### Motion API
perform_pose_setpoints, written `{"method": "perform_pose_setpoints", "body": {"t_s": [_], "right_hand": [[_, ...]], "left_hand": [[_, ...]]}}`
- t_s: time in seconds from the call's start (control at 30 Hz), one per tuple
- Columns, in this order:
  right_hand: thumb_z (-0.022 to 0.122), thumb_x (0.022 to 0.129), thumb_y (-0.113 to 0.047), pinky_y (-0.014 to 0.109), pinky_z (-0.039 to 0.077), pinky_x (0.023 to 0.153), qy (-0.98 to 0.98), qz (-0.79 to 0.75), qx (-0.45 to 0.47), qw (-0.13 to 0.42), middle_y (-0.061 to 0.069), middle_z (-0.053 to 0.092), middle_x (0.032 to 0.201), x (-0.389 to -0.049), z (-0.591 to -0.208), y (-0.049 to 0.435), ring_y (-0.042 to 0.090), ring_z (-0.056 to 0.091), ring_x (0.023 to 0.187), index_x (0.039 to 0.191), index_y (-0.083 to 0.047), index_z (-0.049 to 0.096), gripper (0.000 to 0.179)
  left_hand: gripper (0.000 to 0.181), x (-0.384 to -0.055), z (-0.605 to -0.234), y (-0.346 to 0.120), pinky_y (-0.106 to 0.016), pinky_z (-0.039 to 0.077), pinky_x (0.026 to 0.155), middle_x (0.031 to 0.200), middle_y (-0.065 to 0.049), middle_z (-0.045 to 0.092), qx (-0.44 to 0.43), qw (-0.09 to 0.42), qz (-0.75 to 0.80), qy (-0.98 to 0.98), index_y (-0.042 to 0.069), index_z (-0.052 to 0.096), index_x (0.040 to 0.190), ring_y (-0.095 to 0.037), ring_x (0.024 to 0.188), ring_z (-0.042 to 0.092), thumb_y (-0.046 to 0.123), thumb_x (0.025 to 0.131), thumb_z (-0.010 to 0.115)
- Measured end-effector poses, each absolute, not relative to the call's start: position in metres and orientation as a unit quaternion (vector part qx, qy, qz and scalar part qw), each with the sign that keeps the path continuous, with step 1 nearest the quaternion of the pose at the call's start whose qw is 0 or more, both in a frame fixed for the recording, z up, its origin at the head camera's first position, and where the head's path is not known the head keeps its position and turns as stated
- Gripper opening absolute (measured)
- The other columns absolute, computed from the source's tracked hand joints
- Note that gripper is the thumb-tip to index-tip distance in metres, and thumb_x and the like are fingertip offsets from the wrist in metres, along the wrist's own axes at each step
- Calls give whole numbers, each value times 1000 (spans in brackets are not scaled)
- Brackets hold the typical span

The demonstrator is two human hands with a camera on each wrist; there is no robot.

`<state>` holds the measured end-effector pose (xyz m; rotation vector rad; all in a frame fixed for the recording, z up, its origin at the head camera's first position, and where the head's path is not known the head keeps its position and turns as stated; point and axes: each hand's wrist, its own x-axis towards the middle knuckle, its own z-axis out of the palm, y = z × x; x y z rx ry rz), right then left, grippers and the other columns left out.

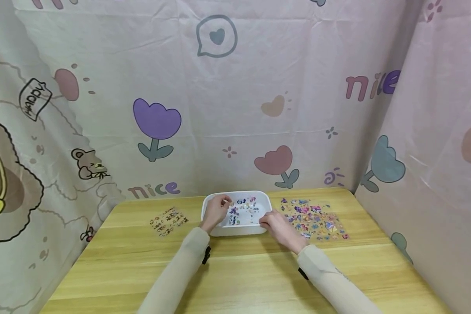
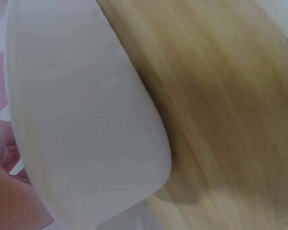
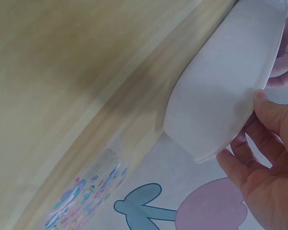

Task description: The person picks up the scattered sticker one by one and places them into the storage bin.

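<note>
A white plastic tub (image 1: 249, 230) stands at the back middle of the table, with several small colourful stickers (image 1: 241, 201) inside. My right hand (image 1: 278, 226) grips its rim at the front right corner, thumb on the near side. In the right wrist view the right hand's fingers (image 3: 266, 139) bend over that rim. My left hand (image 1: 216, 211) reaches over the tub's left side, fingers bent toward the thumb above the stickers. Whether something small is between those fingertips cannot be seen. Only part of the left hand (image 2: 12, 191) shows behind the tub wall in the left wrist view.
A clear sheet of colourful stickers (image 1: 315, 220) lies right of the tub, partly under the right forearm. Another sheet with brownish stickers (image 1: 168, 221) lies to the left. A printed curtain (image 1: 220, 109) hangs behind the wooden table (image 1: 251, 279).
</note>
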<state>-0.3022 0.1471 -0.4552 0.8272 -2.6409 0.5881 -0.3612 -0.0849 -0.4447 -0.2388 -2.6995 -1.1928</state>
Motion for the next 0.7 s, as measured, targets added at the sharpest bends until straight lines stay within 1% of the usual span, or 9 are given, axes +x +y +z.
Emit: {"method": "perform_pose_setpoints", "body": {"t_s": [0.1,0.3,0.43,0.7], "right_hand": [[71,88,-8,36,54,79,-922,208,287,156,3,73,87,-302,-456,147,17,62,84,92,-7,77,8],[70,88,-7,37,53,79,-921,212,290,149,3,73,86,-300,-456,147,17,60,84,93,-8,77,8],[70,88,-8,37,53,79,-921,209,292,151,2,72,85,-300,-455,146,16,60,83,92,-9,77,8],[70,88,-8,36,53,78,-921,198,295,162,1,72,84,-302,-456,147,16,60,82,90,-9,77,7]], "left_hand": [[13,-362,-447,-83,-32,50,70,95,-8,67,-78,87,-390,-914,7,69,104,-18,82,60,8,97,58],[25,-363,-452,-82,-39,54,78,103,-14,69,-76,90,-358,-926,1,66,119,-23,90,63,3,96,56],[26,-364,-452,-82,-40,53,83,106,-15,69,-75,92,-351,-929,1,66,119,-24,94,63,2,96,54],[25,-362,-449,-82,-38,53,81,105,-12,68,-73,83,-359,-927,1,66,118,-21,90,61,4,96,55]]}}
